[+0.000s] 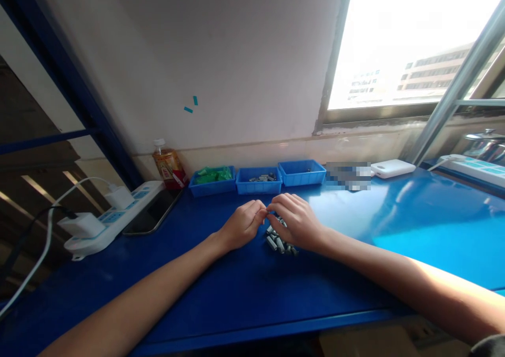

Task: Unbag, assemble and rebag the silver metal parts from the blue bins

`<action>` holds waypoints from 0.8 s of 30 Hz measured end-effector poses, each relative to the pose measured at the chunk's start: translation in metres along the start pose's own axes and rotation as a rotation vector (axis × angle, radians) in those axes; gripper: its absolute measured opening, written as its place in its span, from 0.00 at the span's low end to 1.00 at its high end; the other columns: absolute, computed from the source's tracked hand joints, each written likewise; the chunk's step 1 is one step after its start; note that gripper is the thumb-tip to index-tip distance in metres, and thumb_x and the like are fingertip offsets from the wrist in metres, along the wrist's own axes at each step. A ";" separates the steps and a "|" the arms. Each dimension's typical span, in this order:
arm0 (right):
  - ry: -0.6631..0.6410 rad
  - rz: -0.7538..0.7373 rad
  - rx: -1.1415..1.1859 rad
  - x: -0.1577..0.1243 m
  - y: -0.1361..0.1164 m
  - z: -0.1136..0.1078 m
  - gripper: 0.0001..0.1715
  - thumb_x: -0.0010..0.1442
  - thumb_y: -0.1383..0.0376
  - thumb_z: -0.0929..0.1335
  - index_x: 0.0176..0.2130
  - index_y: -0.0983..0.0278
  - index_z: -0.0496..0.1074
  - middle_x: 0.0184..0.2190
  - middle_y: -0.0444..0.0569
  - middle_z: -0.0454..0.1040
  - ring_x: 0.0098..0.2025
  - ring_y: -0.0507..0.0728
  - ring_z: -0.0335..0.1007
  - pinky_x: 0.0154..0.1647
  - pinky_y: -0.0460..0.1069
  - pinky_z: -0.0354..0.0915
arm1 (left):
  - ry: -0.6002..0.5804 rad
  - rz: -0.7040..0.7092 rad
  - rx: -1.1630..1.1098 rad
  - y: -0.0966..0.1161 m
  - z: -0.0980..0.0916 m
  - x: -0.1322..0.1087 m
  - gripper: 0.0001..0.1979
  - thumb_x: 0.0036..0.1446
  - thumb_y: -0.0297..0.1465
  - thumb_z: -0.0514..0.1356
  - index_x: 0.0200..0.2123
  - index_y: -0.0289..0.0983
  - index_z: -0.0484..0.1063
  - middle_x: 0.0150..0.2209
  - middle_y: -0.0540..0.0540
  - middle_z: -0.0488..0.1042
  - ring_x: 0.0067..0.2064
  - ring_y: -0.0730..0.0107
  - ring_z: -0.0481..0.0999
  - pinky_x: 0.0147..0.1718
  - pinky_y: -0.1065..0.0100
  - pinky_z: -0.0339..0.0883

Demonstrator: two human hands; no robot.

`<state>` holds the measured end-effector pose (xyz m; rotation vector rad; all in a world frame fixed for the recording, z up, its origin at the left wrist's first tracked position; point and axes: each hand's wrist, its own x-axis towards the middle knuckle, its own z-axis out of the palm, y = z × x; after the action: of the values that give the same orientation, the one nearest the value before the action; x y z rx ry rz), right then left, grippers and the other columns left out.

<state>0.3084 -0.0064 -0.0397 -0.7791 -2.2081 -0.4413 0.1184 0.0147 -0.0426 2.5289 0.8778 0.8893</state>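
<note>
My left hand (245, 223) is closed, thumb and forefinger pinched together. The fingertips of my right hand (298, 217) meet them, also in a pinch. A tiny dark metal part (268, 213) shows between the two hands, mostly covered by fingers. Under and beside my right hand lies a pile of small silvery metal cylinders (280, 244), partly hidden by that hand. Behind the hands stand three blue trays: one with green pieces (213, 174), one with several small metal parts (263, 177), and a right-hand tray (303, 179) with a few small bits.
On the left are a white power strip (136, 202) with plugged-in chargers, a dark phone (153, 215) and a drink bottle (169, 165). A white flat box (393, 169) lies at the back right, near another power strip (479, 169). The blue table (236, 304) ends close in front.
</note>
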 end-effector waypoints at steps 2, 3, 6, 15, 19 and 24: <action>0.007 0.007 0.003 0.001 -0.001 -0.001 0.08 0.62 0.66 0.61 0.33 0.64 0.68 0.32 0.51 0.70 0.34 0.56 0.65 0.35 0.51 0.60 | -0.023 0.027 0.019 0.001 -0.001 0.000 0.22 0.68 0.42 0.38 0.29 0.38 0.62 0.28 0.47 0.67 0.31 0.68 0.68 0.35 0.66 0.64; 0.012 0.016 0.013 0.001 -0.002 -0.002 0.08 0.61 0.67 0.62 0.31 0.63 0.68 0.31 0.51 0.70 0.33 0.56 0.64 0.34 0.51 0.60 | -0.029 0.036 0.027 0.002 -0.001 0.000 0.23 0.68 0.42 0.37 0.29 0.38 0.62 0.28 0.47 0.67 0.31 0.68 0.68 0.35 0.66 0.63; 0.024 0.081 0.081 0.002 -0.001 -0.001 0.09 0.59 0.67 0.62 0.27 0.62 0.65 0.29 0.49 0.67 0.31 0.55 0.62 0.32 0.50 0.59 | -0.042 0.051 0.048 0.003 -0.002 0.000 0.21 0.68 0.40 0.38 0.33 0.37 0.64 0.31 0.46 0.70 0.33 0.67 0.69 0.36 0.66 0.63; -0.071 0.354 0.404 0.001 0.004 0.005 0.10 0.58 0.70 0.62 0.25 0.62 0.62 0.26 0.44 0.64 0.28 0.51 0.61 0.30 0.46 0.59 | -0.038 0.065 0.200 0.003 -0.001 0.000 0.11 0.64 0.37 0.50 0.39 0.37 0.67 0.33 0.47 0.74 0.35 0.66 0.72 0.38 0.65 0.61; -0.089 0.349 0.392 0.000 0.002 0.007 0.12 0.61 0.67 0.62 0.26 0.62 0.61 0.25 0.44 0.66 0.28 0.51 0.62 0.29 0.46 0.59 | -0.038 0.066 0.249 0.004 0.001 0.000 0.10 0.62 0.36 0.51 0.35 0.37 0.67 0.31 0.46 0.73 0.33 0.66 0.71 0.36 0.64 0.61; -0.081 0.256 0.328 -0.001 0.004 0.004 0.07 0.64 0.62 0.62 0.33 0.62 0.63 0.28 0.46 0.68 0.31 0.53 0.65 0.32 0.48 0.62 | -0.035 0.048 0.192 0.004 -0.002 0.000 0.14 0.65 0.34 0.44 0.34 0.37 0.66 0.32 0.45 0.72 0.34 0.65 0.70 0.37 0.64 0.62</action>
<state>0.3091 -0.0015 -0.0430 -0.8926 -2.1409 0.0791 0.1192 0.0119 -0.0395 2.7309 0.9359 0.8069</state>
